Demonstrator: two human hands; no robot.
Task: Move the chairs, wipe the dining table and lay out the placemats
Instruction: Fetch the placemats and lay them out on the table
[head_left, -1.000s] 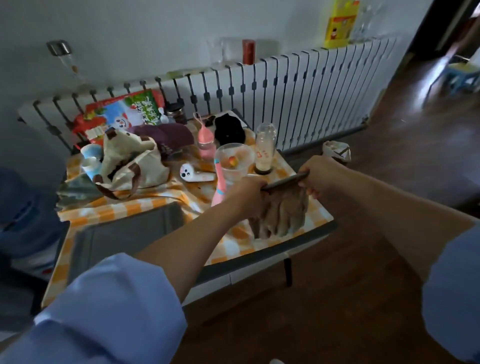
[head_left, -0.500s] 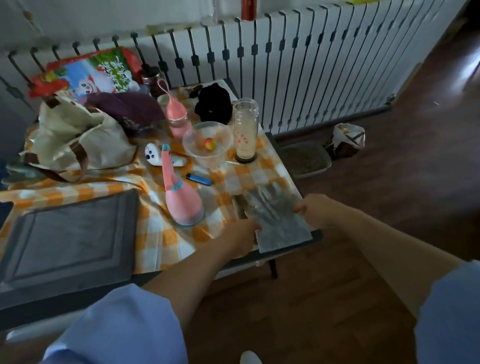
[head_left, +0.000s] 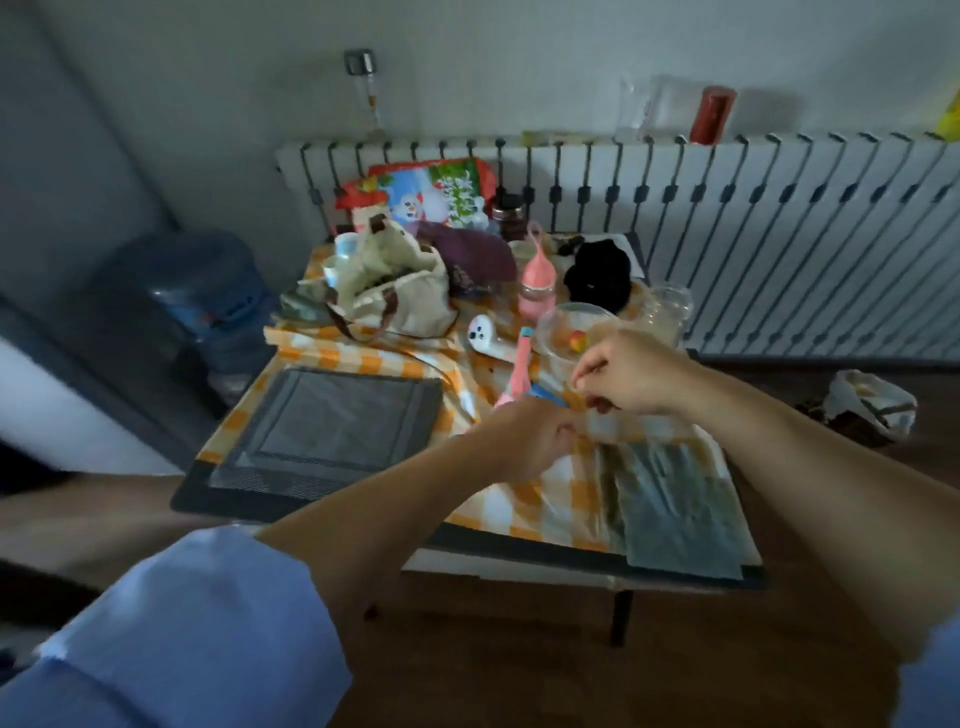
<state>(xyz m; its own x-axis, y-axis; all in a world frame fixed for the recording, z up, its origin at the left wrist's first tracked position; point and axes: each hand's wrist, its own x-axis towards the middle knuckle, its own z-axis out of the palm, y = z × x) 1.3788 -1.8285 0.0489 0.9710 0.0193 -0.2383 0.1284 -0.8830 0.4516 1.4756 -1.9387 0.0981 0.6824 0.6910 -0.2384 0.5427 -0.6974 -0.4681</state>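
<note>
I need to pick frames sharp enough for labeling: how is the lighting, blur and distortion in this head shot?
Head view: dim, bluish light; motion blur softens both hands, left and right, and the clear bowl. The grey placemat is fairly readable. Wide-angle distortion bows the radiator. No strong glare.

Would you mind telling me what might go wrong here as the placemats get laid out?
The hands work close to the glass bowl and tall pink bottle; a nudge could tip either. The right placemat reaches the table's front edge and might slide off.
</note>
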